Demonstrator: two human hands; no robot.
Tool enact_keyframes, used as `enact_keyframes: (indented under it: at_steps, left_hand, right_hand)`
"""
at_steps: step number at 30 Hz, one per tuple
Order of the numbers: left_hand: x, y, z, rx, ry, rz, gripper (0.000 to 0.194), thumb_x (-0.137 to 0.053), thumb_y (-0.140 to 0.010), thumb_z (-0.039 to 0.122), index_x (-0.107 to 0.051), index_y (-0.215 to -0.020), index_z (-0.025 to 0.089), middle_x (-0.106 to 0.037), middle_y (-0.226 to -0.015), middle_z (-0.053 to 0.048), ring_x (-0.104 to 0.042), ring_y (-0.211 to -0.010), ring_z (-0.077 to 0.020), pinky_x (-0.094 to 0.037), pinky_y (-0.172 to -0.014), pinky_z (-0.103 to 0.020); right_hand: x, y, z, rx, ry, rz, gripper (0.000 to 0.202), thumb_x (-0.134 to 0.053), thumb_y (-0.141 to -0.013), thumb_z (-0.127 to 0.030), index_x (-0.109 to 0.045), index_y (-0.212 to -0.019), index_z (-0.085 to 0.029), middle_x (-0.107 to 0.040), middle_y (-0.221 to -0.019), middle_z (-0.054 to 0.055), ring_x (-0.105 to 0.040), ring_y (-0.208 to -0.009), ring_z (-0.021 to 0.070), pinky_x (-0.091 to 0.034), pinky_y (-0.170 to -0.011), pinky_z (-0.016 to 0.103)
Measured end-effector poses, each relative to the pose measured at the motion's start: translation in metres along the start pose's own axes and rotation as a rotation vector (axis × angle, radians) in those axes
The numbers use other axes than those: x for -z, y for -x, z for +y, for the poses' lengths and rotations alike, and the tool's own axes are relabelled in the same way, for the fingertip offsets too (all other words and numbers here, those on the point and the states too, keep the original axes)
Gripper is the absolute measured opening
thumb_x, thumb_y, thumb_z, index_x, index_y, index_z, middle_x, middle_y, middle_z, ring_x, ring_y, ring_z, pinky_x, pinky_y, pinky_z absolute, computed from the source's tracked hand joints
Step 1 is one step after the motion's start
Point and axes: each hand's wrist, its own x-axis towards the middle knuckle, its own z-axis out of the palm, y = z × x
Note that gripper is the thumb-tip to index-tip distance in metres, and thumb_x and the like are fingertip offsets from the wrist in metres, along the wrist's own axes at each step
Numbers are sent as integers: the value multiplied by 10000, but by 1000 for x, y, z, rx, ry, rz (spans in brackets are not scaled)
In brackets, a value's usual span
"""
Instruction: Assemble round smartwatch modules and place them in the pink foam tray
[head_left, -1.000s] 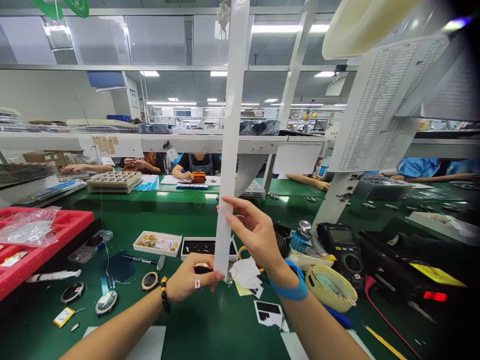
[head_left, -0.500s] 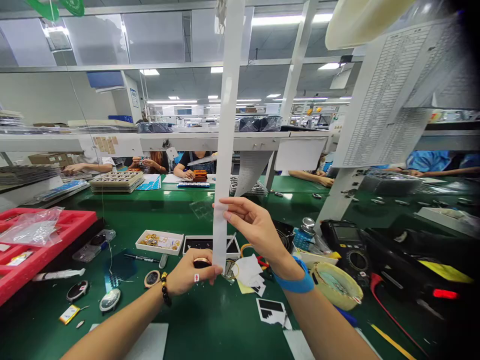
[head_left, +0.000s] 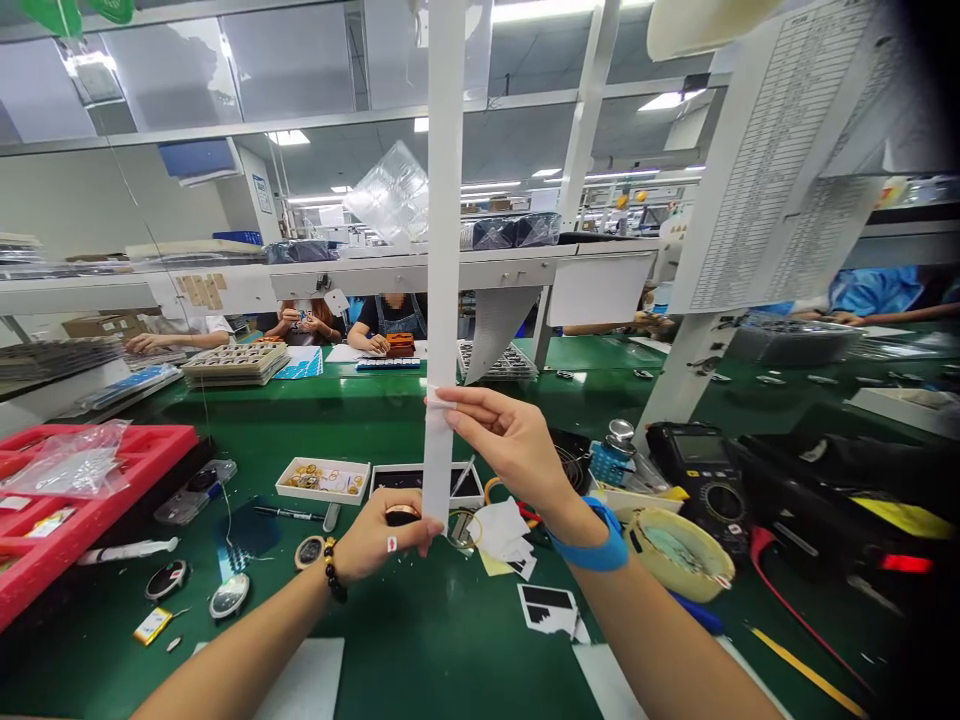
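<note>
My left hand (head_left: 379, 535) is closed around a dark round watch-like piece (head_left: 403, 515) with a gold-coloured rim. Its thumb and fingertips meet at the lower end of a white strip (head_left: 437, 460). Higher up, my right hand (head_left: 514, 440) pinches the strip between thumb and fingers, where a crease shows. The strip stands upright, in line with a white post (head_left: 444, 200); where one ends and the other begins is hard to tell. A white box with a dark lining (head_left: 397, 480) lies behind my left hand.
Gold-coloured rings fill a white box (head_left: 322, 480) at the left. Round watch pieces (head_left: 229, 597) and a red tray (head_left: 97, 490) lie further left. Paper scraps (head_left: 502, 535), a yellow bowl (head_left: 679, 555) and a multimeter (head_left: 697, 475) are at the right. People sit across the bench.
My right hand has shifted slightly, and a crease now shows in the strip at its fingertips. The whole view has moved a little. Across the bench, a clear plastic tray has appeared above the shelf.
</note>
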Motion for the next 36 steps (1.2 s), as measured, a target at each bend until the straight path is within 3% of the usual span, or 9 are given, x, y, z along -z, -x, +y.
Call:
enact_keyframes:
  at_steps: [13, 28, 36]
  left_hand:
    - [-1, 1, -4, -24, 20, -4, 387, -755, -816, 460, -632, -760, 97, -583, -640, -33, -540, -561, -96, -344, -509, -197]
    - [-1, 1, 1, -5, -2, 8, 428, -755, -804, 503, -657, -777, 87, -585, -624, -33, -503, -541, -81, -322, -488, -192]
    - [-1, 0, 0, 0, -7, 0, 434, -759, -801, 506, -649, -758, 89, -591, -623, -35, -489, -533, -72, -316, -497, -191]
  right_hand:
    - [0, 3, 0, 42, 35, 2, 524, -636, -857, -491, -649, -1252, -146, -601, -1244, 71, -663, -1097, 50, -602, -907, 50]
    - [0, 2, 1, 66, 35, -25, 502, -617, -880, -453, -610, -1287, -161, -589, -1268, 63, -636, -1168, 34, -578, -981, 33]
    - [-2, 2, 1, 43, 9, 1, 513, -629, -867, -479, -620, -1248, -136, -617, -1210, 74, -666, -1068, 19, -581, -894, 6]
